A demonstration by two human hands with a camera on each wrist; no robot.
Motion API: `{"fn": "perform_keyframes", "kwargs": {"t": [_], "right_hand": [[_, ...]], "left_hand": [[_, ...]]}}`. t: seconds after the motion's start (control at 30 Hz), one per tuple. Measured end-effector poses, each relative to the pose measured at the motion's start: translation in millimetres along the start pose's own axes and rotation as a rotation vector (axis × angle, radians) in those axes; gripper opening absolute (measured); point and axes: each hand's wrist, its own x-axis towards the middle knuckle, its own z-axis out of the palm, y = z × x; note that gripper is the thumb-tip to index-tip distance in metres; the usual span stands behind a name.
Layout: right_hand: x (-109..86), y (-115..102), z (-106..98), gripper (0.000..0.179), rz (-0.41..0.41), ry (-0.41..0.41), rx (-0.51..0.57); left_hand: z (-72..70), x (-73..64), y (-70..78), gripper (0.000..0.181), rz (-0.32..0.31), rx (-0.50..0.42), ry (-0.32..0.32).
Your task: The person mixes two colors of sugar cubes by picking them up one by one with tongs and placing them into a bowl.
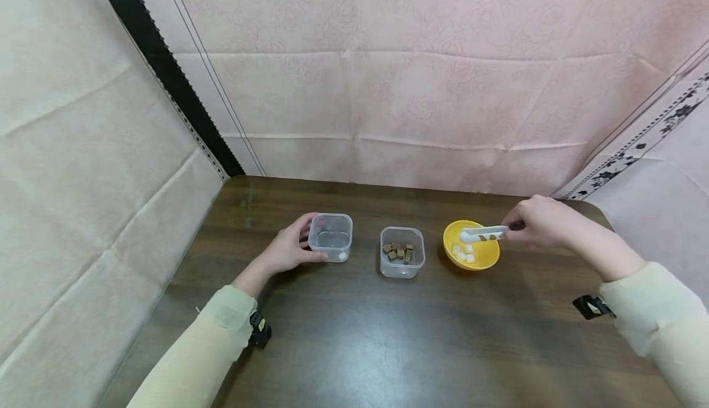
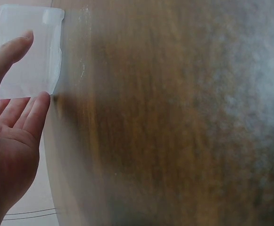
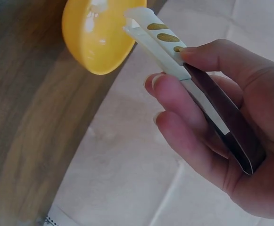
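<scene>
At the left, a clear square plastic container [image 1: 330,236] stands on the table with a white piece [image 1: 343,256] in its near right corner. My left hand [image 1: 290,245] holds it from its left side, thumb at the near side and fingers behind. Over the yellow bowl [image 1: 484,261], my right hand [image 1: 540,222] grips small tongs [image 3: 167,44] with white, gold-marked arms and a dark handle. Their tips are slightly apart in the right wrist view, with nothing visible between them. Several white cubes [image 1: 469,258] lie in the bowl, below the tongs.
Between the left container and the bowl stands a second clear container [image 1: 402,268] holding several brown cubes [image 1: 392,255]. The dark wooden table [image 1: 354,340] meets cloth-covered walls [image 1: 421,100] behind and at the sides.
</scene>
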Motion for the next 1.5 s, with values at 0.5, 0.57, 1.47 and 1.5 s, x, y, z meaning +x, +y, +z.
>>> {"fn": "perform_keyframes", "kwargs": {"t": [0.5, 0.57, 1.47, 1.5], "right_hand": [[13.1, 8, 18, 0.015, 0.013, 0.015, -0.033], [15.0, 9, 20, 0.012, 0.020, -0.001, -0.019], [13.4, -22, -16, 0.011, -0.134, 0.120, -0.013], [15.0, -27, -18, 0.010, -0.145, 0.123, -0.012]], "left_hand": [[0.0, -0.6, -2.8, 0.092, 0.045, 0.016, -0.001], [0.4, -0.7, -3.2, 0.092, 0.042, 0.017, -0.001], [-0.3, 0.0, -2.2, 0.093, 0.035, 0.008, -0.004], [-0.4, -0.1, -2.0, 0.093, 0.031, 0.006, -0.004]]}}
